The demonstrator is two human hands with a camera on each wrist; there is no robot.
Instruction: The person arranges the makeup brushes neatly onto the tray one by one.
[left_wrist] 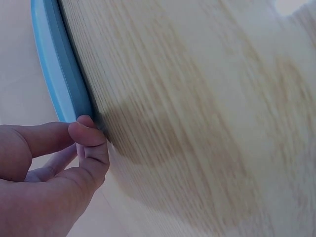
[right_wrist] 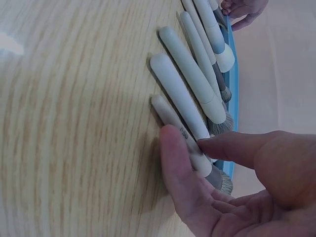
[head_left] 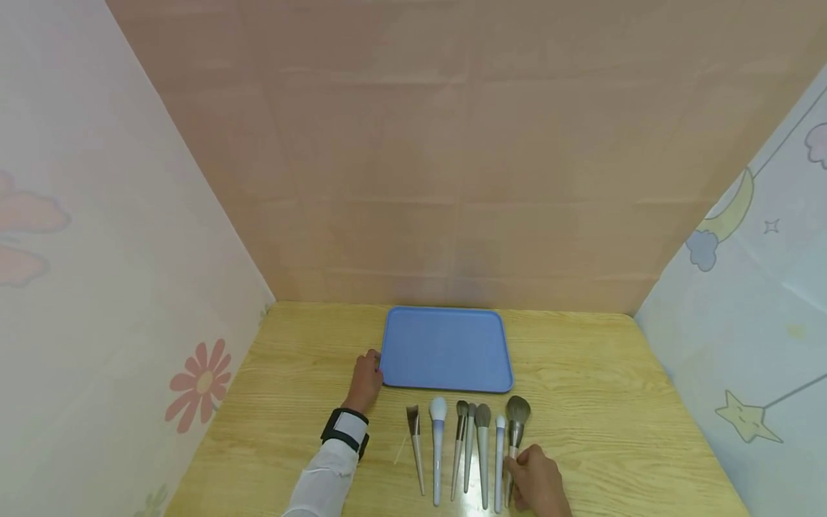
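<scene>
A blue tray [head_left: 447,350] lies flat at the back of the wooden table. My left hand [head_left: 365,382] pinches its near-left corner, thumb and fingertips meeting at the blue rim [left_wrist: 63,64] in the left wrist view. Several makeup brushes lie in a row in front of the tray, bristles toward it. At the right end of the row is a large dark-bristled makeup brush [head_left: 517,418]. My right hand [head_left: 539,480] holds this brush by its handle [right_wrist: 170,112], between thumb and index finger. Close beside it lies a thin white-bristled brush [head_left: 500,452].
Farther left lie a white fluffy brush [head_left: 437,449], a flat dark-tipped brush [head_left: 416,445] and several grey-handled brushes. A thin pale stick [head_left: 401,449] lies at the row's left. Patterned walls stand left and right, and a tan sheet [head_left: 452,158] covers the back.
</scene>
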